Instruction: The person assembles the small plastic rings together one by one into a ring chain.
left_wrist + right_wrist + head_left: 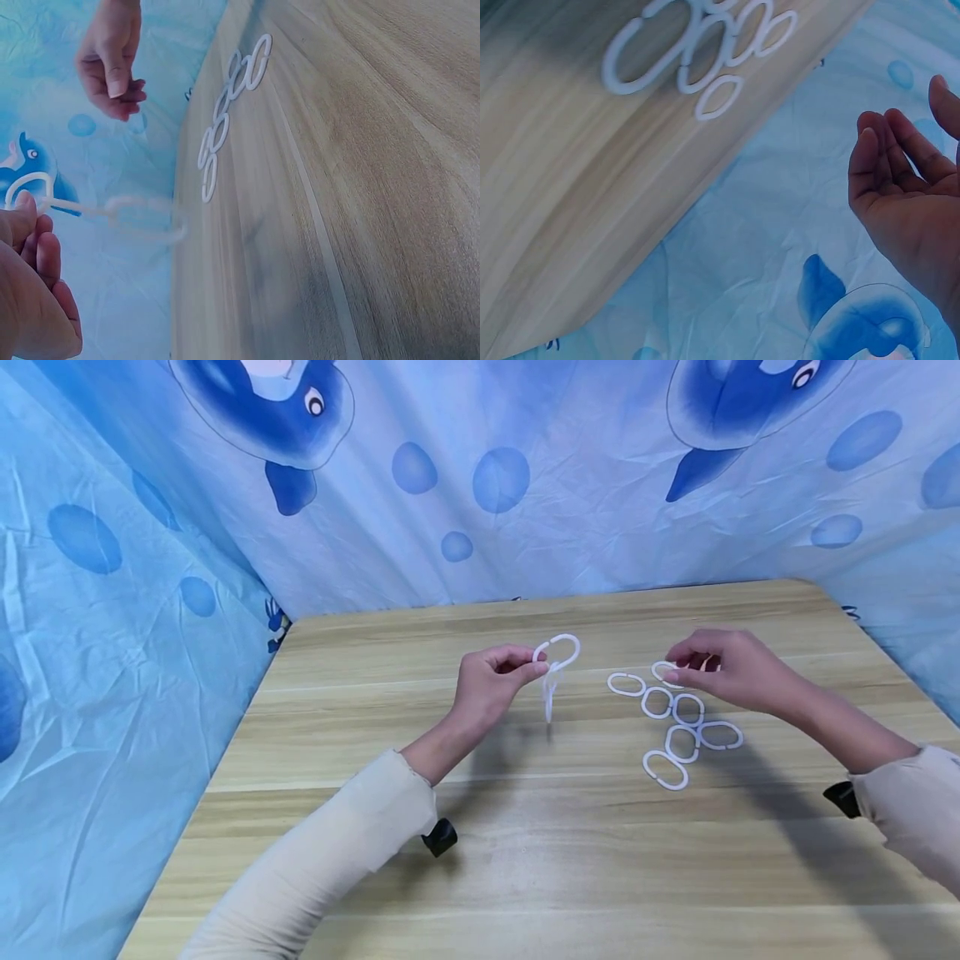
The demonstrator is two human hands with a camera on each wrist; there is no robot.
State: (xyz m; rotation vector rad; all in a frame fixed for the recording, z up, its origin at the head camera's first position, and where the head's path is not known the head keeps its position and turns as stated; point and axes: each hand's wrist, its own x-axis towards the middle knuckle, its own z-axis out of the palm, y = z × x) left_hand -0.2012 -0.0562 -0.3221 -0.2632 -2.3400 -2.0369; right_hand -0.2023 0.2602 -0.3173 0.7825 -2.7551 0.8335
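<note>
My left hand (487, 685) pinches a white plastic C-shaped link (577, 648) between thumb and fingers, raised above the table. From it hang more white links (549, 703), blurred in the left wrist view and too unclear to count. My right hand (738, 672) is over the far end of a group of loose white oval links (674, 787) on the table. Its thumb and fingers (866, 154) stand apart in the right wrist view, with nothing between them. The nearest loose link (655, 671) is partly hidden behind that hand in the head view.
The wood-grain table (525, 885) reaches back to a blue curtain (360, 552) printed with dolphins and bubbles. More curtain hangs along the left and right sides. Black pieces (440, 837) show by both sleeve cuffs.
</note>
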